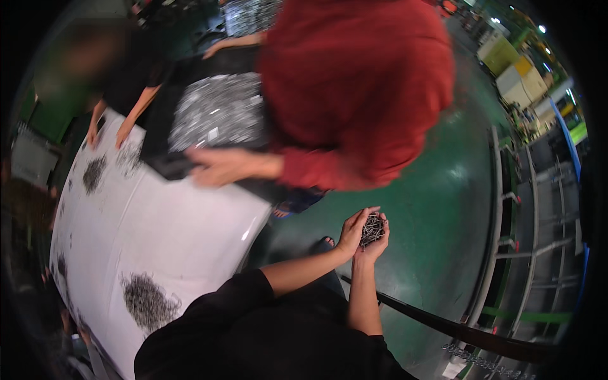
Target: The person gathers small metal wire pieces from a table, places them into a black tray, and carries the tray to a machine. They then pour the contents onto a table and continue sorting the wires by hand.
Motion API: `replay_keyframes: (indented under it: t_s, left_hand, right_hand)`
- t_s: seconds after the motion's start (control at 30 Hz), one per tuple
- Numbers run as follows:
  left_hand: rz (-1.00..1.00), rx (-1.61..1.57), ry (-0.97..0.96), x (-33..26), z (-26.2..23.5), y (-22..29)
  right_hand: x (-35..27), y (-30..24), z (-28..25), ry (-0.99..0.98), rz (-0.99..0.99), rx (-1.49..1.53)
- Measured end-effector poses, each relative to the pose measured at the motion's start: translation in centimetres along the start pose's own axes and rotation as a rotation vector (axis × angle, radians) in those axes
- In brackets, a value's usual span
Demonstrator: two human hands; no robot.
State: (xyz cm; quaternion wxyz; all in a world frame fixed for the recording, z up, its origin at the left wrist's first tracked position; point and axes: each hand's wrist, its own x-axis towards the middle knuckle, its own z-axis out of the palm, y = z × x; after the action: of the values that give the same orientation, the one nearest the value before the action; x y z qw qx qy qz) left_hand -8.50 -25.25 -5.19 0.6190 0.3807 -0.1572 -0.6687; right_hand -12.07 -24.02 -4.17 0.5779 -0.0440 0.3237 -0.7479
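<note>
My left hand [351, 237] and my right hand [376, 251] are cupped together over the floor, to the right of the white table. Between them they hold a heap of small thin metal pins [372, 230], grey and too fine to tell if they are nails or screws. The fingers curl round the heap from both sides. On the near part of the table [190, 221] lies a loose pile of similar dark thin pieces [147, 301].
Ahead, a person in red [354, 82] grips a black tray [155, 152] full of shiny metal pieces, blurred by motion. Another person's hands [123, 134] rest on the table's far end, near a second pile [94, 173]. A metal rack [529, 228] stands right; a dark bar [443, 323] runs nearby.
</note>
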Motion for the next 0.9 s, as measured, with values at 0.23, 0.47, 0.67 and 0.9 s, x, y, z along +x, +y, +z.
replay_keyframes:
  t_s: [0.23, 0.47, 0.67, 0.9]
  left_hand:
    - [0.217, 0.075, -0.165, 11.2, 10.3, 1.9]
    - [0.256, -0.036, -0.074, 23.8, 17.3, 4.1]
    - [0.254, 0.176, -0.187, 33.5, 24.5, 2.7]
    - [0.135, 0.076, -0.231, 51.7, 35.2, -3.3]
  right_hand:
    - [15.1, -5.6, 5.6, -0.094, -0.003, 0.038]
    - [28.5, -7.0, 12.3, -0.149, 0.159, 0.051]
    - [39.7, -11.0, 14.8, -0.063, 0.116, 0.132]
    - [60.6, -16.1, 16.9, -0.021, -0.036, 0.027]
